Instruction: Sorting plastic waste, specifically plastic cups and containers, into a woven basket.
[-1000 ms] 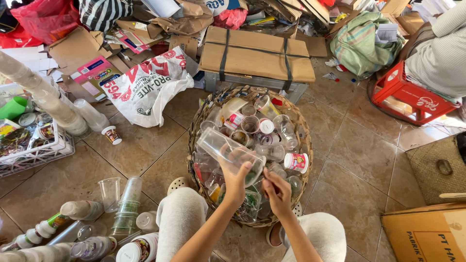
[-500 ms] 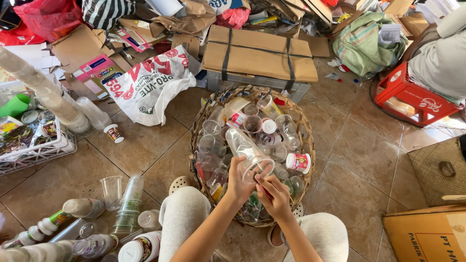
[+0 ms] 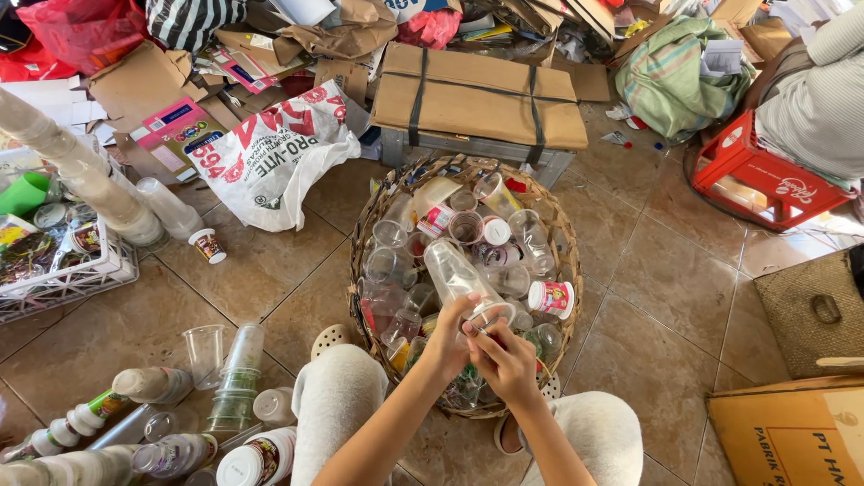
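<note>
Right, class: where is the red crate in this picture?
In the head view, the red crate sits on the tiled floor at the upper right, right of the basket, under another person's striped sleeve and beside the green cloth bundle.

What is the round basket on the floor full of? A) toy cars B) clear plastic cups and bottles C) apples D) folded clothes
B: the woven basket is packed with clear plastic cups and bottles, and the left hand and right hand hold one clear cup over it.
</note>
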